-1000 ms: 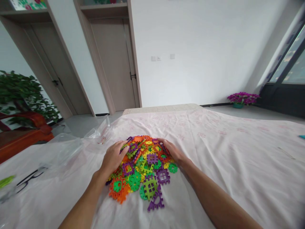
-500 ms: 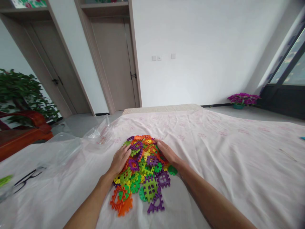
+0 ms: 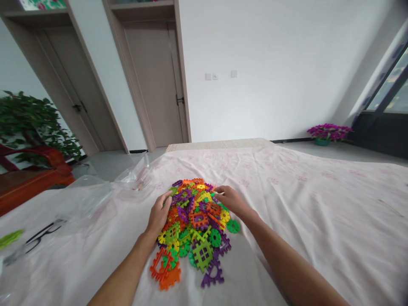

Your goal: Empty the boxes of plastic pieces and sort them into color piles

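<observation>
Evidently both hands are relaxed and unclenched around a heap of interlocking plastic pieces (image 3: 198,220) between them on the flowered cloth (image 3: 287,212): the left hand (image 3: 159,214) lies along its left flank, the right hand (image 3: 234,199) at its far right edge, contact there unclear. Light, even sideways pressure with low palms probably suits such slippery layers best; the purple triangle (image 3: 213,280), nearer the body than both hands, likely needs separate fingertip handling.
</observation>
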Demonstrator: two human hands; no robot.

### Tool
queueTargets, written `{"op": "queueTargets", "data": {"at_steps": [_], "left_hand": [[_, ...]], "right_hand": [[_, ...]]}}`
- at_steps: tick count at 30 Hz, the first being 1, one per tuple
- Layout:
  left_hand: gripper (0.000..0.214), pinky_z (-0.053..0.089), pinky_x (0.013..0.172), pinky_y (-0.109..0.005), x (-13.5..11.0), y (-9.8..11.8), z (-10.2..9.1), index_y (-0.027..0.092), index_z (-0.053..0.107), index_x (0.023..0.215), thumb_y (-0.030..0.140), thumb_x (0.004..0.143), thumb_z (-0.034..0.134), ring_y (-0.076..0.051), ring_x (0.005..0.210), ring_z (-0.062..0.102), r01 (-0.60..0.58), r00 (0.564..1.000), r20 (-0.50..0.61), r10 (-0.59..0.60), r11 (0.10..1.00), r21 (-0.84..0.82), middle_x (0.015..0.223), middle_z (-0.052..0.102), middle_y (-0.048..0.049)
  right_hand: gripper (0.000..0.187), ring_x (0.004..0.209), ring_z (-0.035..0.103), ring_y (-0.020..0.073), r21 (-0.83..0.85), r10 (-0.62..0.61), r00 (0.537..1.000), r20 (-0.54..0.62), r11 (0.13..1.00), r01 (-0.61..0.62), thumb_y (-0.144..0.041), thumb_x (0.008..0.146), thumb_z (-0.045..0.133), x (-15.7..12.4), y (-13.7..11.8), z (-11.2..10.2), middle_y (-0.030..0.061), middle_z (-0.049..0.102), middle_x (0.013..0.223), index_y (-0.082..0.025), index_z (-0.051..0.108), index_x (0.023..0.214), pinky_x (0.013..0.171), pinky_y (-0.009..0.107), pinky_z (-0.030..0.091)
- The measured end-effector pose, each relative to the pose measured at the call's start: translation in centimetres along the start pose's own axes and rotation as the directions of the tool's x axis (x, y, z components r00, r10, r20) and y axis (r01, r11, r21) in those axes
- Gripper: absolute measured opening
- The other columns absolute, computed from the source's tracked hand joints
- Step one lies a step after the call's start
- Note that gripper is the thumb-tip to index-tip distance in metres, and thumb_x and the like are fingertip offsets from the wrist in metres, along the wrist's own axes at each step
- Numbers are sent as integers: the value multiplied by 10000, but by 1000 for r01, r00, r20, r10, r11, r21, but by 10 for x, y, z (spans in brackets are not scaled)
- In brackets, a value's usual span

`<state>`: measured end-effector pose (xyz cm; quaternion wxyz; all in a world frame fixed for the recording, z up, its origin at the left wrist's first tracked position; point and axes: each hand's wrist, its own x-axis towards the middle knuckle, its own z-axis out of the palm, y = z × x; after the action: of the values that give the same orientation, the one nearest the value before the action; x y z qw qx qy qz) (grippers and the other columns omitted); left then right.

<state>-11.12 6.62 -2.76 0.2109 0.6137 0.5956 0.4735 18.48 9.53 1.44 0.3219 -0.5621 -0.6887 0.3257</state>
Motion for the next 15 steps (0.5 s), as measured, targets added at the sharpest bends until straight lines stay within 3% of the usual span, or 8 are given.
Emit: {"op": "queueTargets", "data": {"at_steps": [3, 7, 11, 15], "left_hand": [[472, 336, 1151, -405, -2, 7, 0, 190, 589, 1267, 479, 949, 394, -211, 1300, 500, -23, 998, 60, 22, 1000, 9, 1353, 588, -87], [510, 285, 1179, -425, -2, 5, 4, 213, 541, 1346, 500, 948, 402, -214, 1367, 429, -98, 982, 172, 81, 991, 94, 1444, 505, -84], [530, 267, 1178, -473, 0, -2, 7, 215, 531, 1364, 513, 954, 378, -240, 1395, 391, -107, 979, 190, 72, 978, 180, 1487, 454, -100], [528, 272, 1178, -455, 0, -3, 7, 215, 530, 1361, 508, 963, 346, -228, 1390, 400, -128, 979, 182, 92, 973, 193, 1467, 477, -94]], "right_hand": [[303, 812, 634, 227, -252, 6, 999, 45, 968, 6, -509, 785, 639, -2, 2, -8, 59, 713, 822, -219, 726, 780, 732, 296, 448], [462, 707, 620, 201, -369, 30, 994, 106, 929, 11, -669, 746, 620, 0, -7, 5, 57, 692, 761, -214, 700, 745, 653, 279, 429], [483, 694, 628, 210, -301, 70, 986, 149, 953, -22, -695, 659, 692, 16, -10, 20, 40, 695, 741, -217, 695, 724, 645, 291, 457], [423, 712, 632, 212, -92, -13, 983, 185, 995, 31, -620, 620, 761, 30, -10, 23, 25, 682, 680, -203, 692, 645, 677, 303, 498]]}}
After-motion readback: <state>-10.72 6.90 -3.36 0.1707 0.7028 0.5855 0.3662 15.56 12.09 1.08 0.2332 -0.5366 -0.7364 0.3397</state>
